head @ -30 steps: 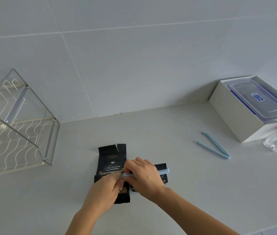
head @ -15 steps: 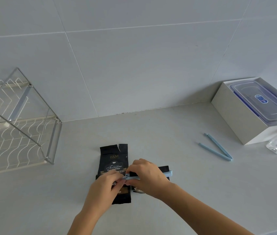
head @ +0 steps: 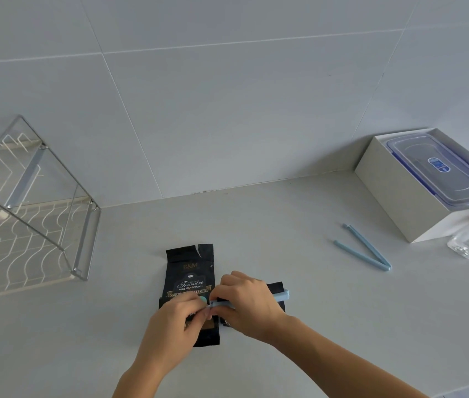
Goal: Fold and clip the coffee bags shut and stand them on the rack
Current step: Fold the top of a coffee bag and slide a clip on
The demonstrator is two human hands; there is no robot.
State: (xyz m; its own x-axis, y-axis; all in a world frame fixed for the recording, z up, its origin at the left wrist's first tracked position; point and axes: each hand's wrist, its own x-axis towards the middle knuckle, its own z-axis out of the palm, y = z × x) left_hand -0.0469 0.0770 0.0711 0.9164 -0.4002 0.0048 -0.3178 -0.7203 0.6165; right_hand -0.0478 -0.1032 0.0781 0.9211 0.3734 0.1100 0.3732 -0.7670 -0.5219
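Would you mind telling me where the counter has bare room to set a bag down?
Bare counter lies between the rack and the coffee bags, and between the bags and the spare clip. It is crowded by the white box.

- Rack (head: 26, 225) stood at my far left on the counter (head: 256, 225).
- Coffee bags (head: 190, 277) lay centre, under my hands.
- Spare clip (head: 362, 248) lay right; box (head: 394, 202) behind it.
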